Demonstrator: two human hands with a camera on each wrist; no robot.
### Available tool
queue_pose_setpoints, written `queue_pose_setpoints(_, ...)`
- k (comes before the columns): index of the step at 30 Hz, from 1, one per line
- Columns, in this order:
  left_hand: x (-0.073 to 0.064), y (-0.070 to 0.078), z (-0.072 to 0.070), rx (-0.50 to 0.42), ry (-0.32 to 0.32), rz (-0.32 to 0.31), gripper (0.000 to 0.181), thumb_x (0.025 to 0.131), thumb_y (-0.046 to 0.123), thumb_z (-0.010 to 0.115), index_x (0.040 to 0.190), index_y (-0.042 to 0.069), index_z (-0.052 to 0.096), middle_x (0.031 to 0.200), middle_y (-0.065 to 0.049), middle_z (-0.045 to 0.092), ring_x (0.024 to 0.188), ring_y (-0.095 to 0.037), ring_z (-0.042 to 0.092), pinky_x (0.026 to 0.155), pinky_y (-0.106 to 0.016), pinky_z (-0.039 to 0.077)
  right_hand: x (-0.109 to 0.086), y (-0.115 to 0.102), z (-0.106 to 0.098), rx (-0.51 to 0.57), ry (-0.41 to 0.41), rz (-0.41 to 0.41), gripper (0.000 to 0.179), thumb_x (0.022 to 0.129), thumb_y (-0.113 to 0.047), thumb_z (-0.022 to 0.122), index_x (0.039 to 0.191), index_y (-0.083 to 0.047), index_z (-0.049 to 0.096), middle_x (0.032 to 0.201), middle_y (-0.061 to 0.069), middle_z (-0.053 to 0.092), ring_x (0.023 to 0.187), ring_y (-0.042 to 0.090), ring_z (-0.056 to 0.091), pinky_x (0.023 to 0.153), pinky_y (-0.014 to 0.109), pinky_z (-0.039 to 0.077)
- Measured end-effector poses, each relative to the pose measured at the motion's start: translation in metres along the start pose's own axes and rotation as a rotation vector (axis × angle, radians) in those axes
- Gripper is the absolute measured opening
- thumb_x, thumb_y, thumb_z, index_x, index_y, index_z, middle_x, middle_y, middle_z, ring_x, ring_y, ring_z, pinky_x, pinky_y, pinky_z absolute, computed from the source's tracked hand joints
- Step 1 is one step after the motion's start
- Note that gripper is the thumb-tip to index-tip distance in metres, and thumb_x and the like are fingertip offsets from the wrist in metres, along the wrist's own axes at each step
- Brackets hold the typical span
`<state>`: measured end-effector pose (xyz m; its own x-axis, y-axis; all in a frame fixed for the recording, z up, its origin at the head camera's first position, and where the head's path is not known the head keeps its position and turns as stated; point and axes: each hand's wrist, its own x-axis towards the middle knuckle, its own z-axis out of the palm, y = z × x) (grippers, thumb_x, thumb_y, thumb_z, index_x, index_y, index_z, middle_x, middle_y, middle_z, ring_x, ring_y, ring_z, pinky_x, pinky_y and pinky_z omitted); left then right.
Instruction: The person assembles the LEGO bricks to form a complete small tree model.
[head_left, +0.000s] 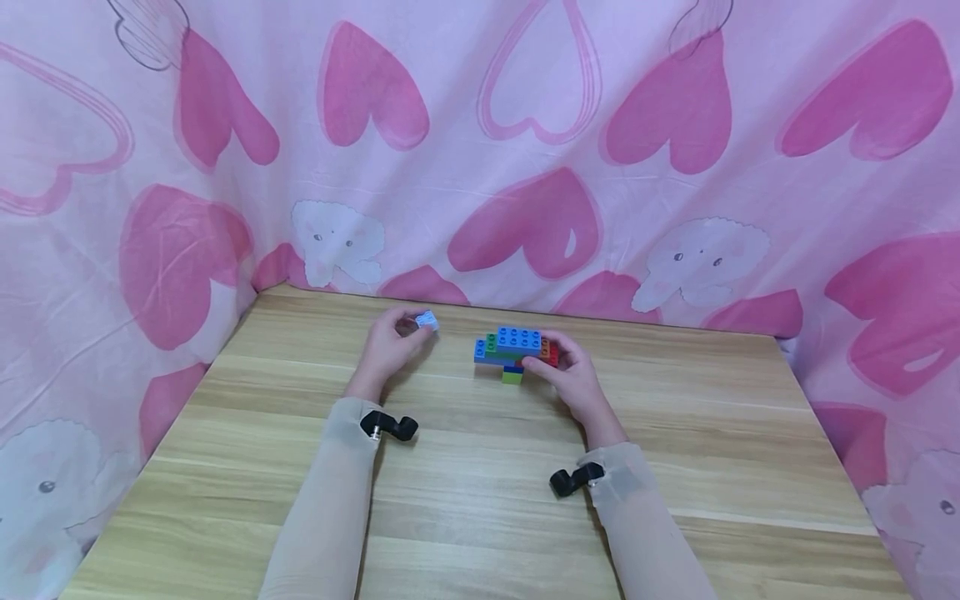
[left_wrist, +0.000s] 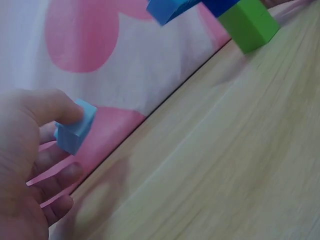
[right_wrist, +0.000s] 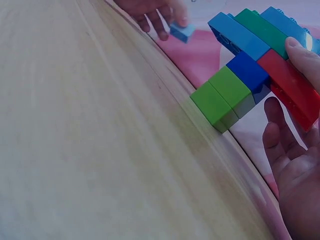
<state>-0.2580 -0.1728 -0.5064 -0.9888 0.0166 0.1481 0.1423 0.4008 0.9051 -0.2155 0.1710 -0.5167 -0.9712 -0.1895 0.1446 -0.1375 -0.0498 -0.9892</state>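
My left hand (head_left: 386, 346) pinches a small light blue toy brick (left_wrist: 76, 131) between thumb and forefinger, above the far part of the table. Its other fingers are spread and loosely bent. To the right, my right hand (head_left: 576, 385) holds a toy brick structure (head_left: 519, 339) by its right end, the thumb on the near side. A blue brick tops the structure, with green, blue, orange and red bricks (right_wrist: 290, 87) under it. Below these, a dark blue brick (right_wrist: 248, 75) joins lime green bricks (right_wrist: 220, 102) at the foot, close over the tabletop. A gap separates the two hands.
The wood-grain table (head_left: 465, 500) reaches back to a pink curtain (head_left: 450, 167) printed with hearts, which also hangs along both sides. A black clip-like mount (head_left: 390, 426) sits on the left sleeve, and another black mount (head_left: 576, 479) on the right.
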Motion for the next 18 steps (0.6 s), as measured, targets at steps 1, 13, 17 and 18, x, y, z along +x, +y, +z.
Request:
queue_pose_setpoints(1,-0.001,0.002,0.001,-0.019,0.005,0.001,0.038,0.098,0.023,0.081,0.134,0.010,0.074,0.125,-0.012,0.070,0.113,-0.032,0.065,0.102,-0.050,0.055,0.000,0.000,0.000,0.001,0.001,0.002,0.047,0.098,-0.010,0.084,0.141,-0.010,0.068,0.133,0.004,0.072,0.119,0.021,0.069,0.104,0.026,0.057)
queue_pose_setpoints(13,-0.002,0.032,0.018,-0.129,0.040,0.125,0.034,0.098,0.017,0.082,0.130,0.009,0.075,0.121,-0.011,0.071,0.108,-0.030,0.064,0.092,-0.041,0.053,0.000,0.001,0.000,-0.003,-0.003,-0.004,0.047,0.098,-0.011,0.084,0.142,-0.009,0.067,0.133,0.005,0.071,0.119,0.021,0.068,0.104,0.026,0.057)
queue_pose_setpoints(17,-0.004,0.045,0.023,-0.132,0.028,0.184,0.033,0.098,0.019,0.083,0.129,0.010,0.076,0.122,-0.010,0.070,0.107,-0.031,0.064,0.091,-0.043,0.053,0.000,0.000,0.000,-0.009,-0.001,0.004,0.048,0.098,-0.011,0.084,0.143,-0.008,0.067,0.134,0.004,0.071,0.120,0.021,0.068,0.104,0.026,0.057)
queue_pose_setpoints(18,-0.004,0.048,0.024,-0.127,0.025,0.195,0.033,0.099,0.019,0.083,0.129,0.010,0.076,0.122,-0.009,0.070,0.107,-0.031,0.064,0.091,-0.043,0.053,0.000,-0.001,0.000,-0.009,0.000,0.006,0.048,0.098,-0.011,0.084,0.143,-0.008,0.067,0.134,0.004,0.071,0.120,0.021,0.068,0.104,0.026,0.056)
